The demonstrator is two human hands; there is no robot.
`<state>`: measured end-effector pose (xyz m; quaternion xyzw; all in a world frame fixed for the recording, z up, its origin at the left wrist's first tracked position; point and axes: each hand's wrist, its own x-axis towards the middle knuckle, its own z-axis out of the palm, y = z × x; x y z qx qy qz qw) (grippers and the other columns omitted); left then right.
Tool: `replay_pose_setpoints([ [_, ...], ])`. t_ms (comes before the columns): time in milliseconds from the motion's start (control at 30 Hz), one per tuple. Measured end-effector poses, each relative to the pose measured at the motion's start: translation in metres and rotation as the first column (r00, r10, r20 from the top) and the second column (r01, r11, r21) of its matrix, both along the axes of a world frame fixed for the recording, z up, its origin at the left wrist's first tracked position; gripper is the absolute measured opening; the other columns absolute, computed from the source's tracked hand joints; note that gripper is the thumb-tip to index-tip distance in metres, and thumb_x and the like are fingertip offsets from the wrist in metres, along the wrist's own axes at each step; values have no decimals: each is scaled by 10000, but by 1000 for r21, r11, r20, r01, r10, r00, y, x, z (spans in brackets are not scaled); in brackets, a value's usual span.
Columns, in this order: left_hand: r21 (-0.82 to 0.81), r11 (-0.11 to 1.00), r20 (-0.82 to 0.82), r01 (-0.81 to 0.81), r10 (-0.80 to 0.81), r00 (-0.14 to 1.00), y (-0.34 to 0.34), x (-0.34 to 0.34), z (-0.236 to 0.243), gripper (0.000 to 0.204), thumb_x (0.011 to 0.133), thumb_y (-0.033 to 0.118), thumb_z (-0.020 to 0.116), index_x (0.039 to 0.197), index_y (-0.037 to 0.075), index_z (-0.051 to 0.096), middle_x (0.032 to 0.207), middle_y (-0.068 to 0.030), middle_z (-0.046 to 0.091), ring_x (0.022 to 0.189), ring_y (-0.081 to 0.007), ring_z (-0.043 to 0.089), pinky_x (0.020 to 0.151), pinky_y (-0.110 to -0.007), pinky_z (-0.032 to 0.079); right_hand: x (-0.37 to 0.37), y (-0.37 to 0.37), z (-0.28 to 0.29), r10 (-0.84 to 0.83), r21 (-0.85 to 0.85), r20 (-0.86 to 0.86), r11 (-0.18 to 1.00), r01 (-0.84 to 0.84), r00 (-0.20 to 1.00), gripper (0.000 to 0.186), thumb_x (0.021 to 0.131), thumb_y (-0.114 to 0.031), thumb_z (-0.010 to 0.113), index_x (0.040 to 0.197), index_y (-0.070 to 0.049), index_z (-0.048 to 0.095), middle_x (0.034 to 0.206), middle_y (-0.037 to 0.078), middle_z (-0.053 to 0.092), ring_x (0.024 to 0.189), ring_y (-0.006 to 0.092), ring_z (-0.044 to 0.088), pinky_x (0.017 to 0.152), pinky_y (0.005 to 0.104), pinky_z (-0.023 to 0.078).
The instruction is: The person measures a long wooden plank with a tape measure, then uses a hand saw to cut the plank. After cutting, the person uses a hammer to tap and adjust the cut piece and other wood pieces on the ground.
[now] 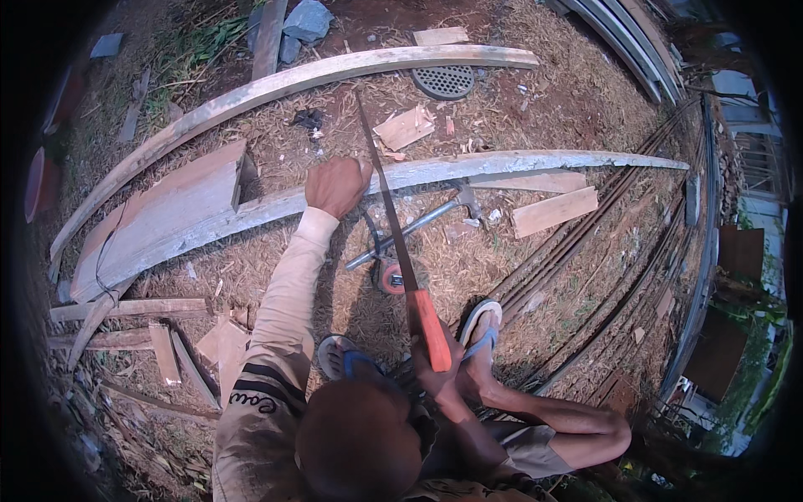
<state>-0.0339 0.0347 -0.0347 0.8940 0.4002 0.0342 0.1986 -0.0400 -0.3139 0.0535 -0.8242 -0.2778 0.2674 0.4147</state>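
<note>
My left hand (339, 184) is closed on a long, pale wooden beam (502, 161) that runs across the middle. In my right hand (439, 368), near my body, is the orange handle of a handsaw (428, 326). The saw's long dark blade points away from me and crosses the beam just right of my left hand. Under the beam lies a claw hammer (414, 234) with a metal shaft. Close beside its shaft end is a round orange and dark tape measure (391, 276), partly hidden by the saw blade.
A second long beam (335, 69) lies farther off, near a round perforated cover (443, 82). Wide boards (167, 213) rest at the left, with wood offcuts (163, 351) nearer. Long thin rods (577, 234) lie at the right. My sandalled feet stand on ground strewn with shavings.
</note>
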Motion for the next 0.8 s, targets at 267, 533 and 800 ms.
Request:
replay_pose_setpoints([
  [267,12,999,-21,-30,30,999,-12,1,3,474,995,375,519,795,23,765,820,-253,735,764,-420,739,729,-543,578,25,45,-39,9,175,-201,984,27,980,486,859,13,659,1346,9,655,1046,190,758,927,188,747,823,313,564],
  [533,39,997,-16,-63,64,998,-7,6,9,495,1005,375,511,781,9,760,791,-257,727,740,-427,735,705,-544,577,4,-49,24,206,29,257,975,-221,944,509,966,-105,625,1445,60,584,1207,192,742,1062,274,748,928,352,562],
  [800,31,999,-41,-36,37,998,-10,-4,14,547,1013,422,495,791,-2,759,787,-282,716,748,-456,720,723,-562,563,16,52,-5,-16,113,-127,993,30,992,494,878,12,668,1371,15,639,913,126,743,769,162,693,717,297,541],
])
